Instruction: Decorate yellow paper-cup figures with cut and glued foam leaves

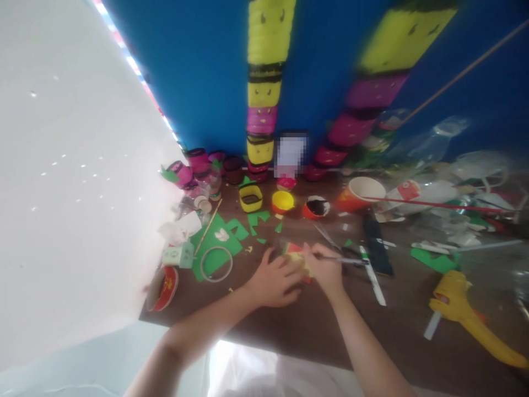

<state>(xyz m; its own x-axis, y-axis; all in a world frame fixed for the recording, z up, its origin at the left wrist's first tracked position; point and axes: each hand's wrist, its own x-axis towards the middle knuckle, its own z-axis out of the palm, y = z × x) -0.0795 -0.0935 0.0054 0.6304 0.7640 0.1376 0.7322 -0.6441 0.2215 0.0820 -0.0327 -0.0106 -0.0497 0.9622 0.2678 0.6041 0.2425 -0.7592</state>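
Note:
My left hand [276,278] rests low over the table with its fingers spread, the fingertips on a small yellow and red piece [305,260] that looks like paper or card. Against the right side of that piece, my right hand [327,271] is closed around a slim grey pen-like stick [345,259]. The stick points out to the right; its working tip is hidden by the fingers, and I cannot tell whether it is a pen or a brush. Just right of this hand lies a white and green utility knife [374,278]. Scissors [326,234] lie behind the hand.
Green sheets [225,237] and a tape roll [216,264] lie left. Cups of yellow paint [283,201] and black paint [317,207] stand behind. A yellow glue gun [467,314] lies right, before piled plastic bottles [438,190]. Painted stacks [262,94] rise against the blue wall.

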